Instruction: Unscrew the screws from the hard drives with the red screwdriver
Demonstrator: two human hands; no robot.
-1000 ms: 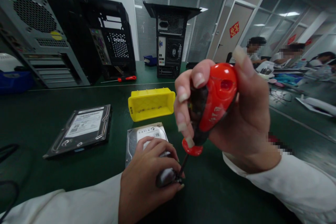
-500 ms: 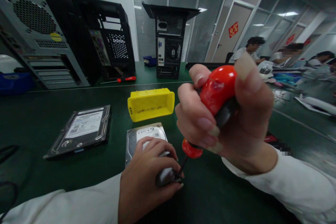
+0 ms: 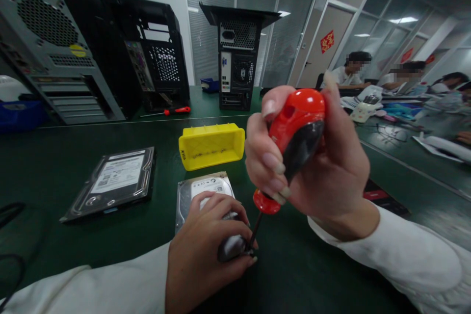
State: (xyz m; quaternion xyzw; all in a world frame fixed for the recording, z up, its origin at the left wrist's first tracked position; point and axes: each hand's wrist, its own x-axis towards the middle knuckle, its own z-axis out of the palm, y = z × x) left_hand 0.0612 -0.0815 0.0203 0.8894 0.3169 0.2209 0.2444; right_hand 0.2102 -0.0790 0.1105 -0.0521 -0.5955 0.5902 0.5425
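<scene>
My right hand [image 3: 309, 157] is closed round the handle of a red and black screwdriver [image 3: 300, 130], held tilted with its shaft pointing down. The shaft's lower end reaches the near right edge of a silver hard drive [image 3: 186, 201], beside my left thumb and index finger; the exact contact at the tip is too small to make out. My left hand [image 3: 215, 240] grips that drive from above and covers most of its near half. Another hard drive [image 3: 117, 179] with a white label lies to the left, touched by neither hand.
A yellow bin [image 3: 211, 147] with small dark bits inside lies behind the gripped drive. Computer cases [image 3: 239, 59] stand along the back and left. A second red screwdriver [image 3: 176, 111] lies by one case. Black cables [image 3: 13, 255] are at left. People [image 3: 353, 66] sit at far right.
My right hand and the screwdriver handle have shifted slightly left and turned, so more of the handle's black side shows. My left hand and the drive have stayed put.
</scene>
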